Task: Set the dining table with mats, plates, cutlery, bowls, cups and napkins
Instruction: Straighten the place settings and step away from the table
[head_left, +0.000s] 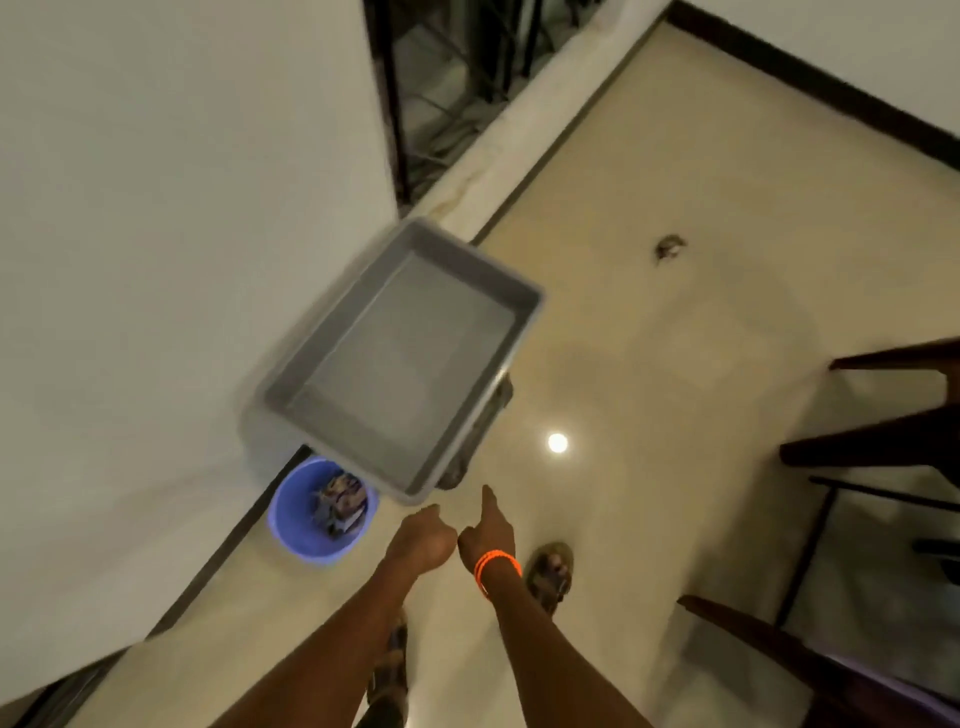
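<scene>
Both hands reach toward a gray tub without touching it: the left hand is curled and holds nothing, the right hand points one finger. Beside the tub, a blue bucket stands on the floor.

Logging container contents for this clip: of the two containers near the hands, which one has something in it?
The round blue bucket on the floor by the wall holds dark, blurred items. The grey rectangular tub beside it looks empty inside.
</scene>
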